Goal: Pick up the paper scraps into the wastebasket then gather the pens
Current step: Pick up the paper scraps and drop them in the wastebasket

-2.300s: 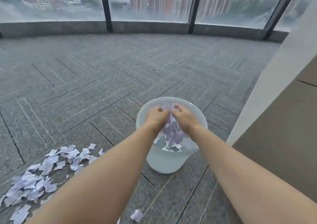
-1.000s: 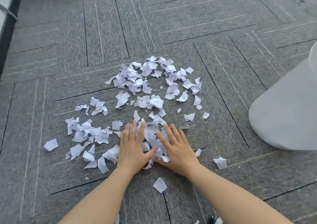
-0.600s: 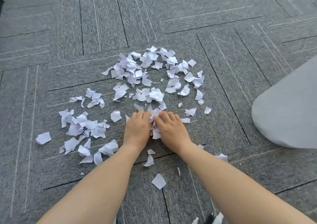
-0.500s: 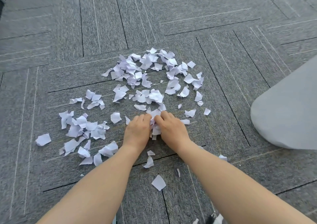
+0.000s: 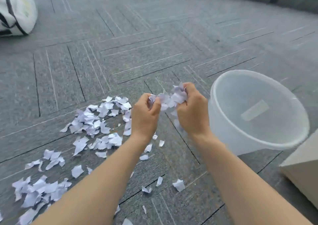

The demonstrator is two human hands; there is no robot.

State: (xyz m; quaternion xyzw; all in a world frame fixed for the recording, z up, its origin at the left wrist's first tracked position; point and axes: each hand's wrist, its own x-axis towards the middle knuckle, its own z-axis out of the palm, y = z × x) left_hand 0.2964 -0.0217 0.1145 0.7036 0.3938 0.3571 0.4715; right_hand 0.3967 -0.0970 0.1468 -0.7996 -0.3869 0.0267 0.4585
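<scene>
Both hands (image 5: 168, 111) clenched around paper scraps (image 5: 169, 98) at frame centre, short of wastebasket (image 5: 258, 135); loose grip risks spilling onto carpet (image 5: 137, 56).

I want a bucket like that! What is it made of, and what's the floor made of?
The bucket looks like thin frosted plastic: milky, smooth, and the floor shows faintly through its wall. The floor looks like grey carpet tiles: a fuzzy, speckled surface with dark seams between pieces.
</scene>
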